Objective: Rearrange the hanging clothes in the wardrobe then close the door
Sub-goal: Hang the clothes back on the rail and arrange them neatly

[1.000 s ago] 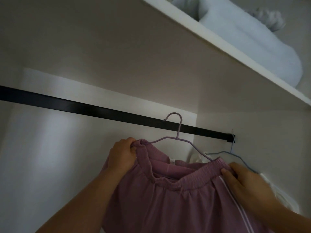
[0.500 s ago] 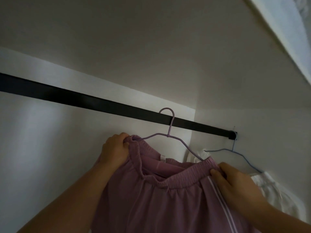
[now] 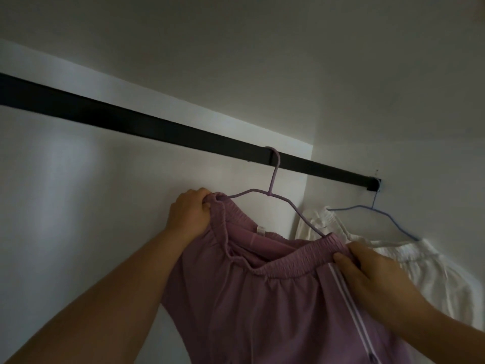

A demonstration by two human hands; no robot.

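- The left hand (image 3: 190, 214) grips the waistband of the purple trousers (image 3: 262, 298) at 9 o'clock.
- The right hand (image 3: 372, 277) pinches it at 3 o'clock.
- The purple hanger (image 3: 273, 179) hooks over the black rail (image 3: 157, 127).
- At 3 o'clock, a white garment (image 3: 420, 264) hangs on a blue hanger (image 3: 372, 208).

I read two bare forearms, uncovered along all their visible length, each ending in a bare hand. The left hand (image 3: 189, 214) sits below the black rail (image 3: 157, 127), the right hand (image 3: 372, 277) below that rail's wall-mounted end.
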